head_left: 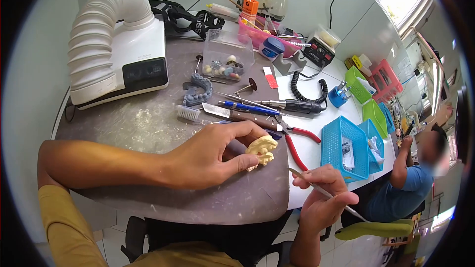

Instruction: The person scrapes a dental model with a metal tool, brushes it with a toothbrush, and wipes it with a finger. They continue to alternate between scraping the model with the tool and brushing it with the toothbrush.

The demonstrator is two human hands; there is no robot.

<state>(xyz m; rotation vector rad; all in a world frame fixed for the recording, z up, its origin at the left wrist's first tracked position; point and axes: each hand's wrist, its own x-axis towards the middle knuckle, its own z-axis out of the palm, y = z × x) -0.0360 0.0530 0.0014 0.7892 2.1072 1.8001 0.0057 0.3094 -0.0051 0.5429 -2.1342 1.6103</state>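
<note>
My left hand (220,154) holds a small cream-coloured dental cast (262,151) between thumb and fingers, above the front part of the grey mat (148,131). To its right, my right hand (324,195) grips a thin metal carving tool (321,189); the tool's curved tip points toward the cast and does not touch it. Just beyond my left hand lie a toothbrush (189,114), a knife (242,116) with a wooden handle, a blue pen (247,107) and red-handled pliers (296,151). A grey dental model (198,89) rests farther back.
A white machine with a ribbed hose (89,34) stands at the back left. Behind the tools are a clear box (227,57) and a pink tray (252,32). Blue baskets (346,143) sit at the right. Another person (401,188) sits beyond the desk's right edge.
</note>
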